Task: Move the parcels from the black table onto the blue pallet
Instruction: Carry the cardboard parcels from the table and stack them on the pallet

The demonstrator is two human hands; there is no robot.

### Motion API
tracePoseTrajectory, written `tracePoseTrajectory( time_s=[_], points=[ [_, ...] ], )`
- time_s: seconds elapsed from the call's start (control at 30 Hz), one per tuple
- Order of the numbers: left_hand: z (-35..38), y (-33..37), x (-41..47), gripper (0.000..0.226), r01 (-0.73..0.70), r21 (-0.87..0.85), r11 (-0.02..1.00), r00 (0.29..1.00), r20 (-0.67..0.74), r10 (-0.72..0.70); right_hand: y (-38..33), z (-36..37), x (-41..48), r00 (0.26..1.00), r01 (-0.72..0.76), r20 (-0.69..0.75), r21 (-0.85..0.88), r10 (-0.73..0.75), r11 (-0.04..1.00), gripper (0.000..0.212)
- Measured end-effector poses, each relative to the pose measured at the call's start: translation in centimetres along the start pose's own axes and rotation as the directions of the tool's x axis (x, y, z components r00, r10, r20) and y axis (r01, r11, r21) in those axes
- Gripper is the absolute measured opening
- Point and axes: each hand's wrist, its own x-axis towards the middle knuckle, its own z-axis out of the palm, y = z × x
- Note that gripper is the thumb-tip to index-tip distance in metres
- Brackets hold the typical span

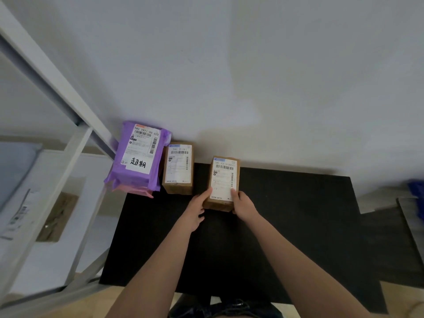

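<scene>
On matte black table [298,226], both hands [197,208] clasp rectangular cardboard parcel [223,182].

two bare forearms reach up from the bottom edge of the head view, both uncovered from abt the elbow down to the wrist; no sleeve edge shows. left hand [195,212] and right hand [244,206] are bare too, w/ no glove, ring, watch or band to be seen. fingers [234,194] look short and rounded, nails too small & blurred to tell. at the bottom centre, btwn the arms, a patch of dark clothing [226,308] shows, black or v. dark navy, w/ wrinkled folds and a slight sheen; which garment it is can't be told. rest of the body is out of frame.
</scene>
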Motion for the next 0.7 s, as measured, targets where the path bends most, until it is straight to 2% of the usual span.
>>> tracePoseTrajectory(
  time_s=[0.13,0.23,0.43,0.57,0.63,0.7],
  points=[
    [0.1,-0.5,0.2,0.085,-0.001,0.036,0.999,1.000,0.014,0.001,0.2,0.2,-0.2,1.000,-0.025,0.002,0.029,0.025,0.999,0.051],
    [0.1,-1.1,0.3,0.084,-0.075,0.017,0.997,0.997,0.007,0.075,0.3,-0.3,-0.5,0.998,-0.057,0.007,0.069,0.056,0.996,0.048],
    [0.0,-0.4,-0.9,0.079,-0.225,0.025,0.974,0.974,0.003,0.225,-0.5,-2.3,-2.0,0.999,0.047,0.004,0.081,-0.048,0.996,0.045],
    [0.2,1.1,-3.0,0.066,-0.312,-0.057,0.948,0.947,0.057,0.315,-1.9,-4.1,-3.7,0.991,0.129,0.009,0.240,-0.135,0.962,0.040],
    [0.7,2.0,-4.3,0.075,-0.348,-0.139,0.927,0.927,0.099,0.363,-2.6,-4.9,-4.8,0.978,0.170,0.052,0.358,-0.201,0.918,0.038],
    [1.1,2.9,-5.6,0.078,-0.393,-0.194,0.899,0.897,0.136,0.421,-3.2,-5.8,-6.0,0.953,0.226,0.086,0.435,-0.290,0.871,0.046]
  ],
)
